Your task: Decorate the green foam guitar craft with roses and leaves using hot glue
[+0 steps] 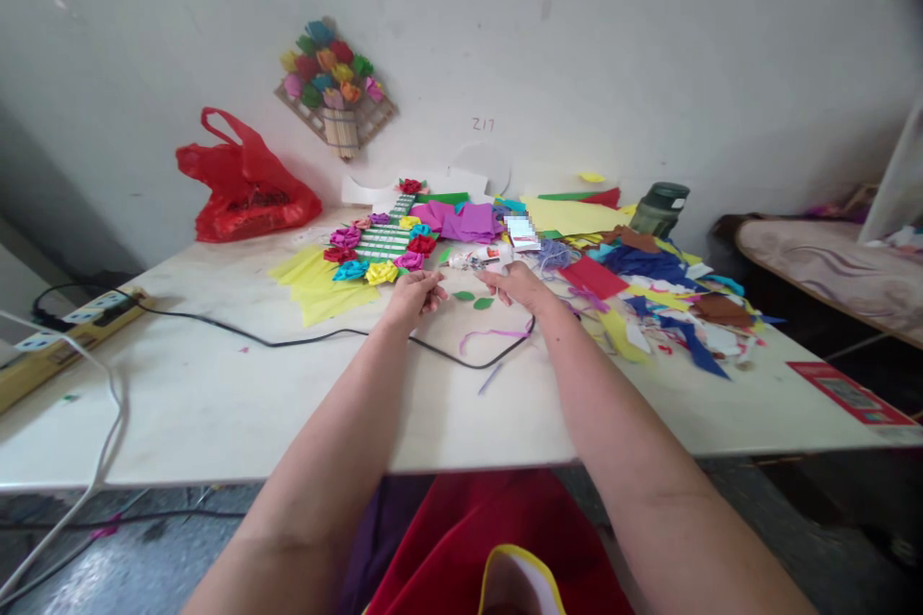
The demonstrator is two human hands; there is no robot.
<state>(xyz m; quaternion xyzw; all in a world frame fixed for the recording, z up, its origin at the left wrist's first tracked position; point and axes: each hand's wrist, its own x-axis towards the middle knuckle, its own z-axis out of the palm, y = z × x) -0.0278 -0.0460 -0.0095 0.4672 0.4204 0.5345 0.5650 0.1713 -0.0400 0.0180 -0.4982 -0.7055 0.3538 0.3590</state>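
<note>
My left hand (420,298) hangs over the middle of the table, its fingers curled together; whatever they pinch is too small to make out. To its right, my right hand (513,285) has thumb and fingertips close together beside a white glue tube (480,257); I cannot make out what they hold. Two green paper leaves (483,304) lie on the table between the hands. Behind my left hand stands a green and white striped piece (385,241) edged with paper flowers, among them a yellow flower (381,272). Yellow crepe paper (317,283) lies beside it.
Colourful paper scraps (649,269) cover the right side, with a dark green bottle (660,209) behind. A black cable (270,343) crosses the table from a power strip (68,336). A red bag (249,187) sits back left. A purple paper sheet (468,222) lies at the back.
</note>
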